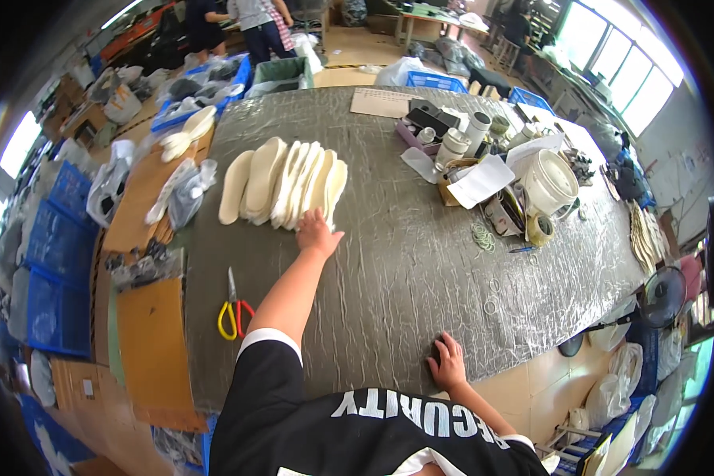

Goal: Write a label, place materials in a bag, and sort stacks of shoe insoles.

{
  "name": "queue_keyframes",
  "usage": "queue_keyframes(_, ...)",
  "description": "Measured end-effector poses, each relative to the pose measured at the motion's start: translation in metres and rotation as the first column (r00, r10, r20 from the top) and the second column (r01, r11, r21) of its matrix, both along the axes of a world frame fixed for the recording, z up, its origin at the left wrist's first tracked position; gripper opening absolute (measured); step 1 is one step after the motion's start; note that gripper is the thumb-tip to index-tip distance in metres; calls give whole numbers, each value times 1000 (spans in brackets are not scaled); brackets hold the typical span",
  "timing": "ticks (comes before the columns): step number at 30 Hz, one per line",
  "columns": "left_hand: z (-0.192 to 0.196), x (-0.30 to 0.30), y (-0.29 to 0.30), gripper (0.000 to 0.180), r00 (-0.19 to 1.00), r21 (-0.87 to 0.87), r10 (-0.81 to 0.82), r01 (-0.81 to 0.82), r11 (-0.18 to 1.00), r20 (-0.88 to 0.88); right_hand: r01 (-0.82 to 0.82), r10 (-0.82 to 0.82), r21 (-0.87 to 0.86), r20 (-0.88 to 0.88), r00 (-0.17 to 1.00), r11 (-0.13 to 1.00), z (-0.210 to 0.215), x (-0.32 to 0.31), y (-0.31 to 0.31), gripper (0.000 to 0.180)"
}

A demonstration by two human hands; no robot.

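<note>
Several cream shoe insoles [266, 174] lie fanned in an overlapping row on the left part of a grey, plastic-covered table [389, 262]. My left hand [317, 234] reaches to the near end of the right-hand insoles, its fingers stretched onto them and its thumb out to the side; it grips nothing that I can see. Resting at the table's near edge, my right hand [450, 362] has its fingers apart and holds nothing. Scissors [234, 309] with yellow and red handles lie left of my left forearm.
Bottles [452, 147], a white bucket [549, 182], papers and tape crowd the table's right side. Cardboard [155, 341] and bagged items border its left edge, with blue crates [59, 262] beyond. A fan [663, 293] stands at the right. Other people [266, 36] are at the back.
</note>
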State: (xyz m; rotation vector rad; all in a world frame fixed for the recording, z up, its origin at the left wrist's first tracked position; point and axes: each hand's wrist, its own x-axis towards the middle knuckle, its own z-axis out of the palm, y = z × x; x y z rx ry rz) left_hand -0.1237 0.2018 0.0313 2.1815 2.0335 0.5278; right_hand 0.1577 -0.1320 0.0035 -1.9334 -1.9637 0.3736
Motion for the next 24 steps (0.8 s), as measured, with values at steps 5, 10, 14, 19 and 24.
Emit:
queue_keyframes(5,-22,9,17,44,994,-52,-58,63,997,96,106,-105,3,-94,990,994,8,-2,14,39)
queue_keyframes(10,-3,6,-87,41,901,-1,-253,271,963,354,147,-159,-68,-594,789,987,0,-34,93,27)
queue_keyframes(14,28,8,-160,54,915,-310,-177,298,903,364,168,-449,-421,-773,448,892,-9,-74,177,40)
queue_keyframes(19,9,52,-145,83,929,-210,-143,224,952,343,119,-676,-666,-713,186,736,-2,-79,209,31)
queue_keyframes(24,-8,42,-129,69,628,-413,172,259,873,759,46,-701,-701,-705,103,712,0,-69,200,15)
